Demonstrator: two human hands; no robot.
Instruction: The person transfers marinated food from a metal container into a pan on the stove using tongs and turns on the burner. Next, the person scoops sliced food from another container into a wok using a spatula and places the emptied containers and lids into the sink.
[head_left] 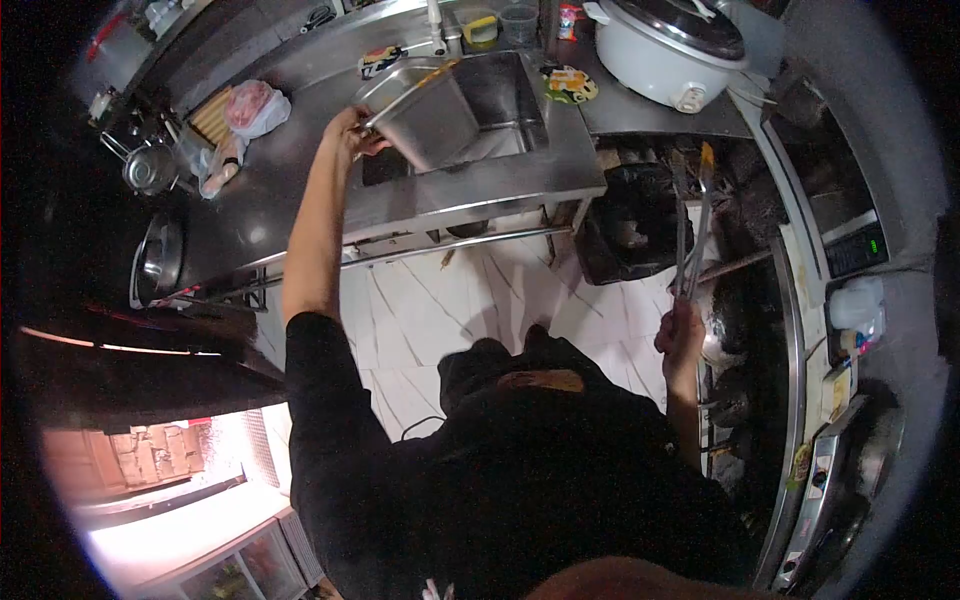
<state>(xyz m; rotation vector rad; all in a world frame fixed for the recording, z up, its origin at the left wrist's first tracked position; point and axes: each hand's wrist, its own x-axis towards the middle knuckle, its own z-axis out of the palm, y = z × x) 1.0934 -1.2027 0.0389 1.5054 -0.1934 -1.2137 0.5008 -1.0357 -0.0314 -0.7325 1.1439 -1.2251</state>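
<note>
Head view: left hand (352,134) around the rim of a boxy metal pan (428,122), right hand (683,332) around slender metal tongs (699,240).

The left forearm (316,220), bare below a black sleeve (330,375), extends well forward, its left hand (352,132) gripping with curled fingers. The right forearm (684,395) points forward beside the torso (560,470), reaching less far; the right hand (682,335) clasps firmly.
</note>
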